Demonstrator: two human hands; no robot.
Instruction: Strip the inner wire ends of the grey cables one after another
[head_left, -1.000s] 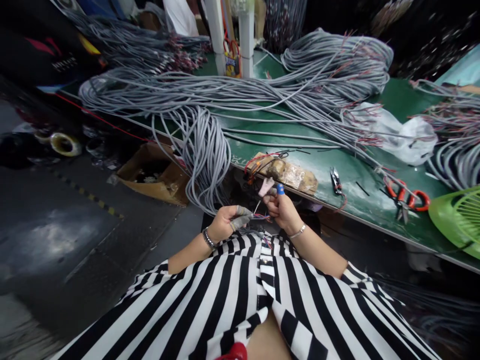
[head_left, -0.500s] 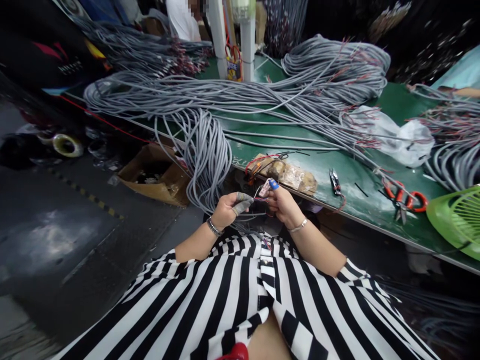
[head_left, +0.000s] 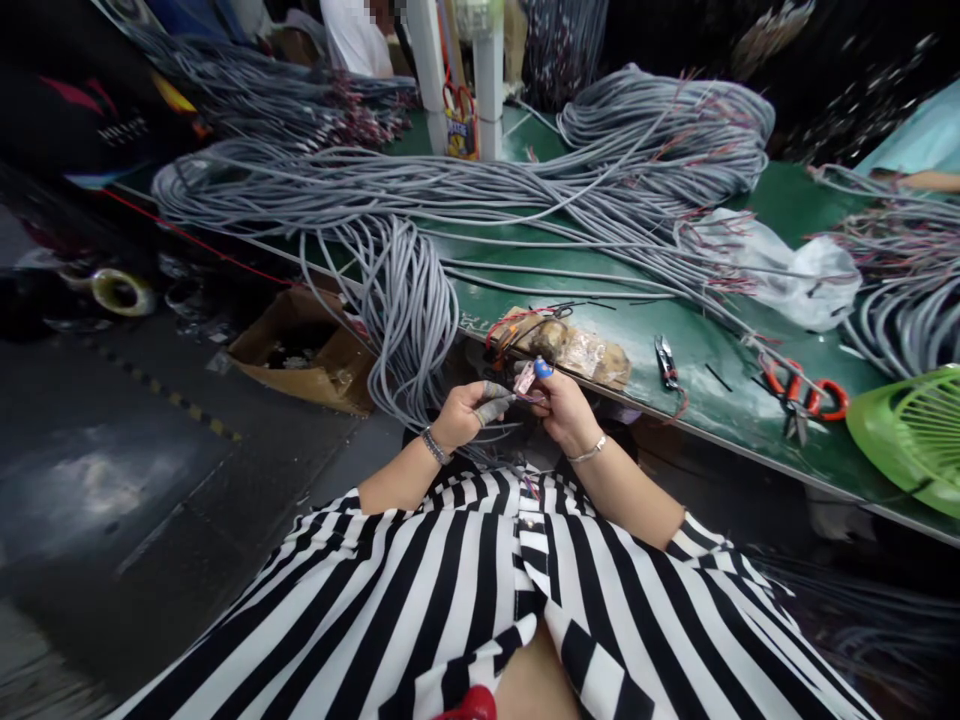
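Observation:
Above my lap, at the table's front edge, my left hand [head_left: 469, 412] has its taped fingers pinched on thin wires [head_left: 517, 398]. Close beside it, my right hand [head_left: 564, 408], with a blue cover on the thumb, holds a small pinkish-white connector [head_left: 524, 378] from which the wires run. The fingertips of both hands are nearly touching. Just beyond them lies a wooden block [head_left: 585, 355] with clear tape and a brown lump on it. Grey cable passes beneath my left hand.
Bundles of grey cable [head_left: 405, 290] cover the green table [head_left: 637, 335] and hang over its edge. Pliers [head_left: 665, 362], orange-handled scissors [head_left: 796, 400], a plastic bag [head_left: 821, 285] and a green fan [head_left: 911, 435] lie right. A cardboard box [head_left: 300, 375] stands left; people are behind.
My left hand has shifted slightly right, closer to my right hand and the connector. The whole view has moved a little, so the table's contents appear slightly further left.

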